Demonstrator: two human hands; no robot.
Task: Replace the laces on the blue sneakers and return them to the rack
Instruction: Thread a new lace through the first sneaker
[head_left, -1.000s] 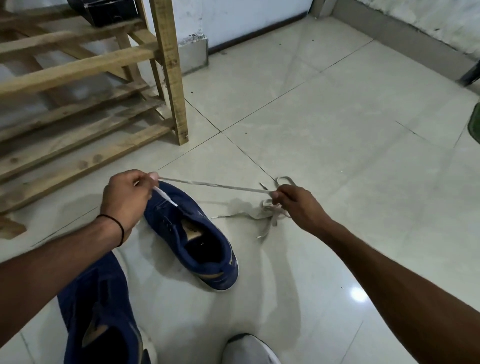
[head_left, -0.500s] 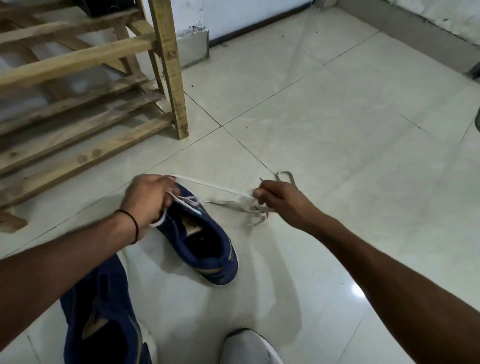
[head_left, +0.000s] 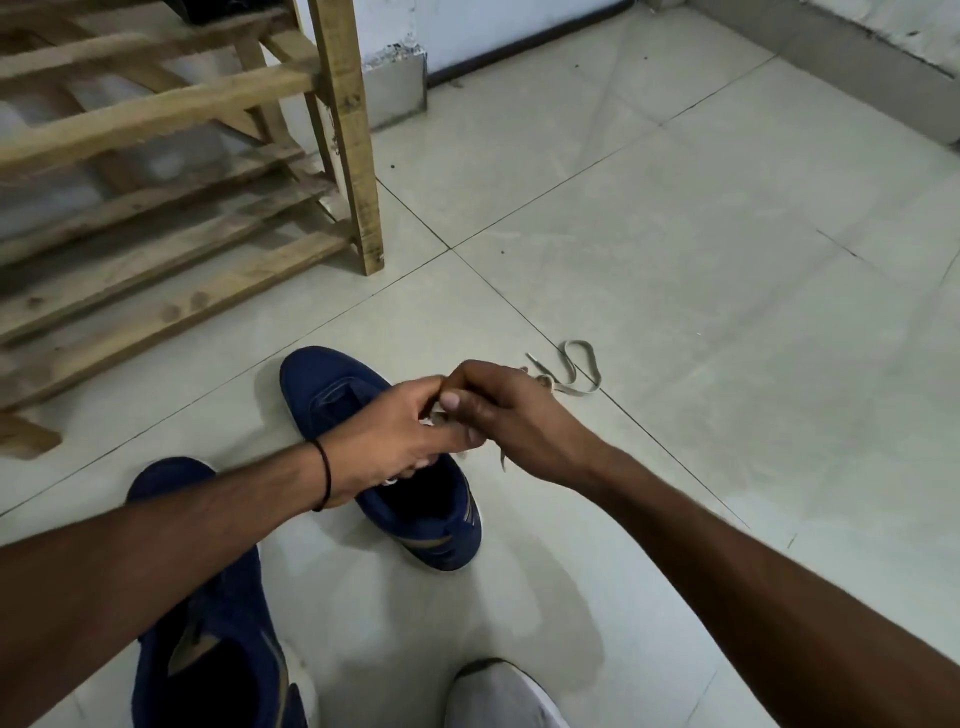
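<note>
Squarely above a blue sneaker (head_left: 332, 395) on the tiled floor (head_left: 727, 260), a person's left hand (head_left: 395, 436) and right hand (head_left: 511, 418) meet, fingers curled, both pinching a pale lace (head_left: 576, 374) whose loose end loops on the tile just right of them. The second sneaker (head_left: 218, 649) lies under the left forearm, at the frame's lower edge. The wooden rack (head_left: 156, 114) stands just beyond the shoe's toe, its corner post (head_left: 348, 130) nearest; tile runs on rightward and away to the wall (head_left: 467, 26).
</note>
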